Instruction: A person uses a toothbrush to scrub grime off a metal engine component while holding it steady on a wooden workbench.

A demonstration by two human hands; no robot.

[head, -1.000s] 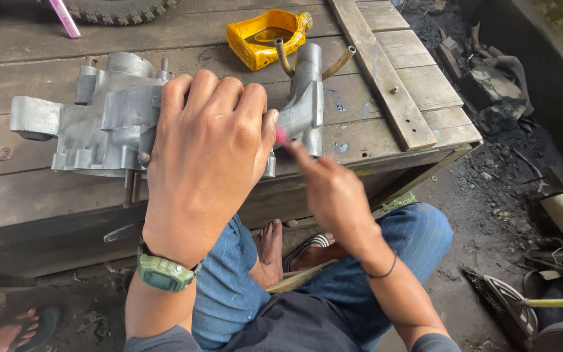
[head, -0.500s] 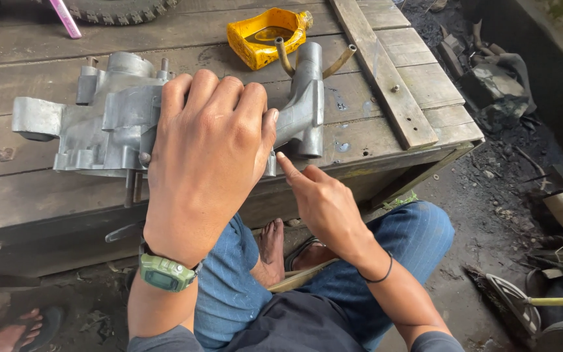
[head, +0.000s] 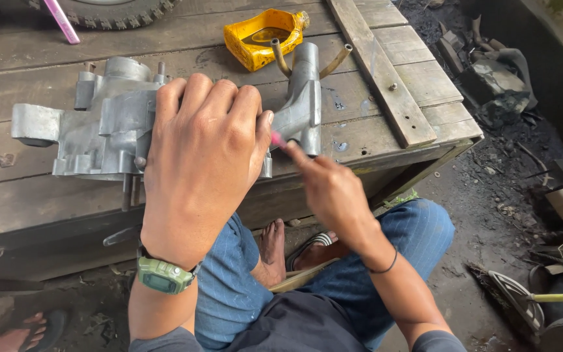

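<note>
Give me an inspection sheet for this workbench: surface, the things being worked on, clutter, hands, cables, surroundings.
Surface: worn wooden bench, planks stained, a loose board lying across the right side.
Job's things: grey metal engine casing lying flat on the bench; small pink tool at its edge.
Clutter: cut yellow plastic container; pink stick; tyre at the far edge.
Hands: left hand pressed flat on the casing; right hand grips the pink tool.
Cables: nothing seen.
Surroundings: dirt floor, scrap metal at right, sandalled foot lower left.
</note>
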